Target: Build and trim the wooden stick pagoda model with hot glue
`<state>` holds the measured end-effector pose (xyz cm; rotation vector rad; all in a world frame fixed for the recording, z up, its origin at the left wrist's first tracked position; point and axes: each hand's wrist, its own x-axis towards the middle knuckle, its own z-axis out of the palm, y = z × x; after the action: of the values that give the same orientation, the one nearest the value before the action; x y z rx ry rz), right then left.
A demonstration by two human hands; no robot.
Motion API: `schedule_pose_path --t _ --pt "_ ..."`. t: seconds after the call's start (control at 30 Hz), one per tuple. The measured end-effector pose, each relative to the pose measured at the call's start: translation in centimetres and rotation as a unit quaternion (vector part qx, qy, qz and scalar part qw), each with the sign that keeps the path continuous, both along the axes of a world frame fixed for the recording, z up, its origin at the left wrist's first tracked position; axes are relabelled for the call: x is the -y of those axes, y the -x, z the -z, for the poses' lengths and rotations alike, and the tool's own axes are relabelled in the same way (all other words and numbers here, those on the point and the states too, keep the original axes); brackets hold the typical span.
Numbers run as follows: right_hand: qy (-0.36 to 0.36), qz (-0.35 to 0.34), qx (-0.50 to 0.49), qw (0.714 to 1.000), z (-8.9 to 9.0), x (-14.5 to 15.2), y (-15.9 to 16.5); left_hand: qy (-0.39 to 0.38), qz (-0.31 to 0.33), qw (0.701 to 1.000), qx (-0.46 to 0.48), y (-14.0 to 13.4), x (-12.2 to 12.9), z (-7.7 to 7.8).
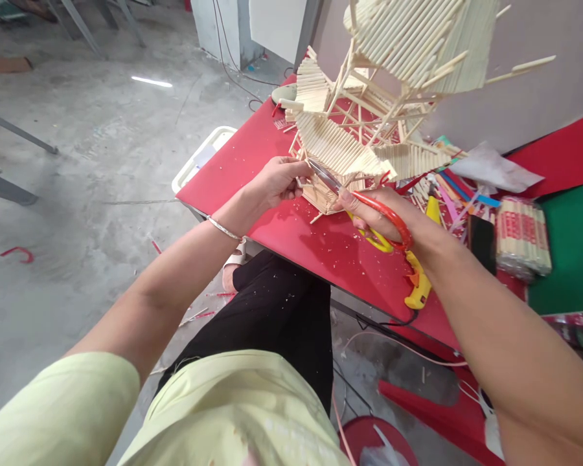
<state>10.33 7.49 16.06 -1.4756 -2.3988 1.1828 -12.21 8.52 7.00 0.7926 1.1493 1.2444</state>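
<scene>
red-and-yellow scissors (379, 206) gripped in right hand (364, 210); left hand (284, 178) curled near blades (324, 175), contents unclear; arms (175, 278) outstretched.

The right hand (366, 210) grips scissors (386, 217) with red and yellow handles, their blades reaching to the curled fingertips of the left hand (282, 178), beside a tiered wooden-stick model (330, 139) with slatted roofs. The model stands on a red table (350, 262) strewn with crumbs. To its right lie a yellow glue gun (420, 288), a dark phone (481, 241) and a plastic-wrapped stick bundle (522, 236), next to a green board (566, 262).
</scene>
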Motion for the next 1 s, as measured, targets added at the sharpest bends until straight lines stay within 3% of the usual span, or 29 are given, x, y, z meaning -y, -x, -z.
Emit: schedule_pose_path --t 0.23,0.3,0.5,0.67,0.83,1.0 --pt "-0.041 0.028 0.019 0.999 0.2 0.0 0.6 -0.01 0.01 1.0 -0.001 0.1 0.2 -0.4" --pt "-0.021 0.045 0.007 0.999 0.3 0.2 0.6 -0.007 0.012 1.0 0.014 0.3 0.2 -0.2" --pt "0.127 0.071 -0.088 0.985 0.9 1.5 0.6 -0.023 0.008 0.998 0.054 0.1 0.5 0.6" --pt "0.111 0.086 -0.069 0.988 1.6 1.5 0.5 -0.016 0.016 0.998 0.052 -0.2 1.2 0.0" --pt "0.17 0.086 -0.106 0.976 1.3 1.4 0.8 -0.017 0.028 0.998 0.058 -0.4 1.5 -0.6" --pt "0.17 0.099 -0.119 0.973 1.9 1.3 1.2 -0.042 0.044 0.996 0.063 -0.4 2.3 -0.5"
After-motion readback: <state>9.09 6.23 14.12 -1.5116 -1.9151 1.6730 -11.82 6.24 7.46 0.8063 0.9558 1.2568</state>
